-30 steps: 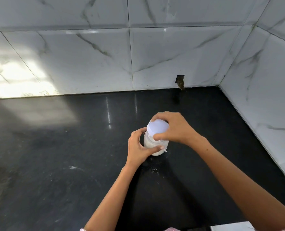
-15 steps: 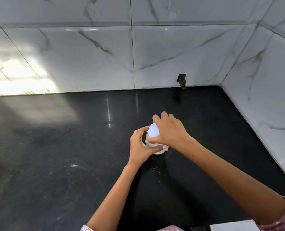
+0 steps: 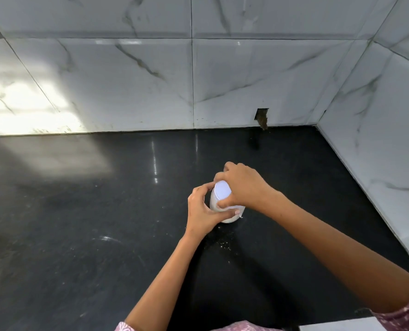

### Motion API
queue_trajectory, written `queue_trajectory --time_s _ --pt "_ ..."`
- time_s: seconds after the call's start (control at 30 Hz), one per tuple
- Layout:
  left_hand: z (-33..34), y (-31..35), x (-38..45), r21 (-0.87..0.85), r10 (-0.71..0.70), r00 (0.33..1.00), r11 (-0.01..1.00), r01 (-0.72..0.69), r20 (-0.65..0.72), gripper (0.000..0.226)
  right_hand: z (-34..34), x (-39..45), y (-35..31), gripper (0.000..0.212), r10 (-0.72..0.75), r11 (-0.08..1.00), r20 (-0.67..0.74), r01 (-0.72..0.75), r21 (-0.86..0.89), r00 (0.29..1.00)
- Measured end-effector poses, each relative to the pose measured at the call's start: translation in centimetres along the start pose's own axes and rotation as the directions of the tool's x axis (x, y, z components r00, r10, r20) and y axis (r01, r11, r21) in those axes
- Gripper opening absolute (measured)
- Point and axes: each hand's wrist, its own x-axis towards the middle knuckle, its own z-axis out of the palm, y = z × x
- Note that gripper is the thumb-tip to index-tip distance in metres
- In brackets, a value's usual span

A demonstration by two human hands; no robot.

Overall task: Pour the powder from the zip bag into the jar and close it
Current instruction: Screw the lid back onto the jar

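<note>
Centre of the frame, the jar [image 3: 225,212] stands on the black desk [image 3: 79,223]. The left hand [image 3: 202,212] wraps its body; the right hand [image 3: 243,185] closes over the white lid [image 3: 222,190] (specks of powder [image 3: 220,243] lie just below).

- A glossy black stone bench [image 3: 79,235] fills the near and middle ground, with pale reflections across its far left.
- White marble-look wall tiles [image 3: 131,80] with grey veins rise behind it and along the right side.
- A small dark notch [image 3: 261,115] is cut at the foot of the far wall, right of centre.
- Fine white specks [image 3: 222,244] lie scattered on the bench near its middle.
- A white slab corner [image 3: 337,326] shows at the near right edge.
</note>
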Motion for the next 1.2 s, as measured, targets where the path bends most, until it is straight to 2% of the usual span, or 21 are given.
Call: queue_trajectory --time_s 0.07,0.17,0.27,0.33,0.47,0.53,0.6,0.67,0.73,0.8,0.87,0.9,0.97,1.03,1.13,1.2 --pt "0.1 0.0 0.0 -0.004 0.027 1.000 1.000 -0.026 0.004 0.074 0.6 0.0 -1.1 0.058 0.152 0.984 -0.078 -0.158 -0.078 0.985" --pt "0.1 0.0 0.0 -0.008 0.021 1.000 1.000 -0.021 0.009 0.073 -0.2 0.4 -1.3 0.064 0.178 0.976 -0.097 -0.189 -0.113 0.979" --pt "0.0 0.0 0.2 0.011 0.029 1.000 1.000 -0.029 0.007 0.075 -1.9 0.1 0.4 0.059 0.076 0.997 0.117 -0.074 -0.020 0.990" --pt "0.0 0.0 0.2 0.034 0.041 0.999 0.999 -0.041 -0.002 0.073 -2.3 -0.5 1.0 0.067 -0.003 0.999 0.213 0.011 -0.036 0.977" --pt "0.3 0.1 0.2 0.037 0.051 0.999 0.998 -0.050 -0.005 0.072 -1.4 -0.3 0.5 0.052 0.014 0.997 0.045 -0.011 -0.079 0.999" --pt "0.6 0.2 0.1 0.041 0.051 0.999 0.998 -0.050 -0.018 0.072 -0.5 0.0 0.1 0.050 0.128 0.991 -0.023 -0.129 -0.039 0.992" --pt "0.7 0.3 -0.1 0.048 0.062 0.997 0.997 -0.060 -0.042 0.071 0.3 0.0 -0.1 0.062 0.275 0.961 -0.045 -0.275 -0.005 0.960" --pt "0.6 0.2 -0.2 0.050 0.084 0.995 0.995 -0.082 -0.051 0.071 0.2 -0.4 0.4 0.076 0.336 0.940 -0.028 -0.338 -0.057 0.941" --pt "0.5 0.1 -0.1 0.048 0.083 0.996 0.996 -0.081 -0.037 0.071 -0.1 -0.9 1.3 0.077 0.276 0.961 0.042 -0.275 -0.037 0.960" --pt "0.5 0.1 0.0 0.047 0.074 0.997 0.996 -0.073 -0.030 0.071 -0.4 -1.3 2.2 0.073 0.105 0.990 0.131 -0.117 0.084 0.986" --pt "0.6 0.0 0.1 0.057 0.079 0.996 0.995 -0.077 -0.040 0.071 -0.5 -1.3 2.6 0.078 -0.022 0.992 0.150 0.003 0.122 0.988" --pt "0.7 0.0 0.0 0.054 0.074 0.996 0.996 -0.071 -0.043 0.071 -0.4 -1.1 2.4 0.075 -0.029 0.996 0.126 0.018 0.093 0.992" --pt "0.6 0.1 -0.1 0.035 0.059 0.997 0.998 -0.057 -0.042 0.073 -0.1 -0.6 1.4 0.063 0.032 0.999 0.022 -0.032 0.003 0.999" --pt "0.6 0.2 -0.1 0.029 0.068 0.997 0.997 -0.067 -0.047 0.071 0.2 0.0 0.5 0.064 0.125 0.989 -0.077 -0.130 -0.063 0.989" --pt "0.6 0.1 -0.1 0.051 0.093 0.994 0.995 -0.090 -0.061 0.069 -0.4 0.3 0.4 0.077 0.212 0.956 -0.112 -0.230 -0.184 0.971" --pt "0.7 -0.1 -0.1 0.057 0.079 0.995 0.995 -0.076 -0.055 0.071 -1.2 -0.2 1.2 0.077 0.247 0.954 -0.096 -0.260 -0.150 0.964"
